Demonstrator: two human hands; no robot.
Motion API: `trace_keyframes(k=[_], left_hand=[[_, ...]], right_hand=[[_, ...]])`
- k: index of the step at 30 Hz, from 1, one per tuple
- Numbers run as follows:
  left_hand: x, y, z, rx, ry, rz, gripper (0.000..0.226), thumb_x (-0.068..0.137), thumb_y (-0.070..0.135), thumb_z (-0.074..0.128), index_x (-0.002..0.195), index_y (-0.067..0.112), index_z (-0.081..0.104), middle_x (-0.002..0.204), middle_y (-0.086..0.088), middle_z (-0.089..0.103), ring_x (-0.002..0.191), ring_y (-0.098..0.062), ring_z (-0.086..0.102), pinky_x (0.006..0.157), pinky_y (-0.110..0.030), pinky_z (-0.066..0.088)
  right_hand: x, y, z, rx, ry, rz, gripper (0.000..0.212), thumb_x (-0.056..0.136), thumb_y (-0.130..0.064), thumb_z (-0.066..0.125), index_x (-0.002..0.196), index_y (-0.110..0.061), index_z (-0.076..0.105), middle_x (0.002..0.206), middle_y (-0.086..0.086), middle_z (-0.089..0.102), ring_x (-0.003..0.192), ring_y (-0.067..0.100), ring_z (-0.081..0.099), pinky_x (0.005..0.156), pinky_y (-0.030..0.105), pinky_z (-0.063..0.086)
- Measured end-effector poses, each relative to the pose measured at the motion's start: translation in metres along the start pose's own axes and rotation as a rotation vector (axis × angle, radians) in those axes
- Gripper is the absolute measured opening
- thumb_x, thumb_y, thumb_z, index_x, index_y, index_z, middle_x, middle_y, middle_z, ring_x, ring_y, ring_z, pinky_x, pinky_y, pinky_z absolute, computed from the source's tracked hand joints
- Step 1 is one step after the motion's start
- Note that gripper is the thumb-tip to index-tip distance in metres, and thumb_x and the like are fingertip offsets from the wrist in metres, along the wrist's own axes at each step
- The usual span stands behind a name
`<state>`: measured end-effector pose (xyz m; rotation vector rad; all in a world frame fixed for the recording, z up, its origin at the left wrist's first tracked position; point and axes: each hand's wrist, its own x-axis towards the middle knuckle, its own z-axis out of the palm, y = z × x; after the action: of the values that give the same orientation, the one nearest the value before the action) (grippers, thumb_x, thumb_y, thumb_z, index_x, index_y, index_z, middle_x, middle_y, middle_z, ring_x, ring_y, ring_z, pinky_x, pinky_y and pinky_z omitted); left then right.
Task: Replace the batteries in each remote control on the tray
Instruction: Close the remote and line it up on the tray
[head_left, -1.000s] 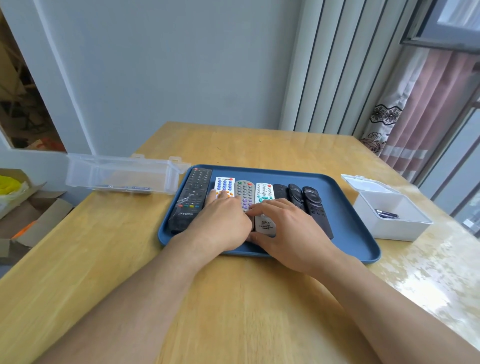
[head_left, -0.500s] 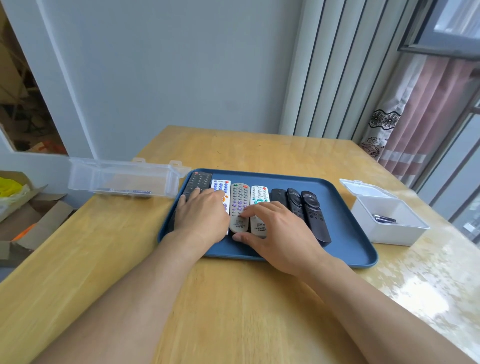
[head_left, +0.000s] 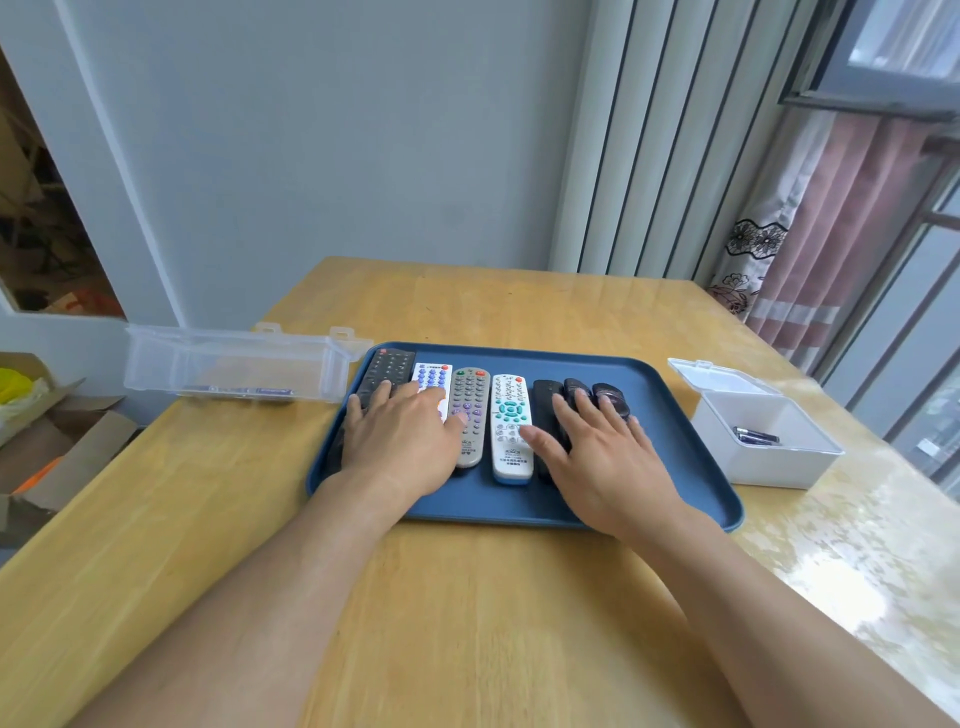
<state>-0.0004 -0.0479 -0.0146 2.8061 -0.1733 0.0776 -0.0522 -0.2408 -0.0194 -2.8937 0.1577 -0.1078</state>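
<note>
A blue tray (head_left: 670, 415) on the wooden table holds several remotes side by side. From the left lie a long black remote (head_left: 387, 366), a white remote with blue buttons (head_left: 432, 375), a grey remote (head_left: 469, 410), a white remote with teal buttons (head_left: 511, 423) and three small black remotes (head_left: 574, 389). My left hand (head_left: 402, 439) lies flat, fingers spread, over the black and blue-buttoned remotes. My right hand (head_left: 602, 457) rests flat on the small black remotes, its thumb touching the teal-buttoned one.
A clear plastic box (head_left: 234, 364) holding batteries stands left of the tray at the table edge. A white open box (head_left: 763, 441) with dark batteries inside stands to the right. Cardboard boxes (head_left: 47, 441) sit on the floor at the left.
My right hand slid right, off the grey and teal-buttoned remotes onto the small black ones. My left hand shifted slightly left, and both spread flat. The grey remote now lies uncovered.
</note>
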Motion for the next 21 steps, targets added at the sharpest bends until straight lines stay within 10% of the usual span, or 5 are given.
trace_keyframes(k=[12, 21], left_hand=[[-0.001, 0.001, -0.001, -0.009, 0.010, 0.005, 0.050, 0.102, 0.052, 0.039, 0.148, 0.035, 0.046, 0.159, 0.005, 0.038, 0.151, -0.023, 0.023, 0.123, -0.054, 0.011], [-0.002, 0.001, -0.006, -0.006, -0.003, 0.026, 0.050, 0.101, 0.029, 0.046, 0.150, 0.034, 0.042, 0.158, 0.007, 0.039, 0.150, -0.022, 0.022, 0.122, -0.053, 0.014]], right_hand=[[0.001, -0.005, 0.003, -0.035, -0.008, -0.050, 0.078, 0.094, -0.074, 0.013, 0.159, -0.032, 0.018, 0.168, -0.004, 0.008, 0.155, 0.020, 0.000, 0.125, 0.044, -0.002], [-0.013, -0.034, 0.011, 0.006, -0.002, -0.541, 0.062, 0.101, -0.060, 0.034, 0.156, -0.034, 0.028, 0.163, -0.017, 0.021, 0.154, 0.009, 0.004, 0.126, 0.037, 0.000]])
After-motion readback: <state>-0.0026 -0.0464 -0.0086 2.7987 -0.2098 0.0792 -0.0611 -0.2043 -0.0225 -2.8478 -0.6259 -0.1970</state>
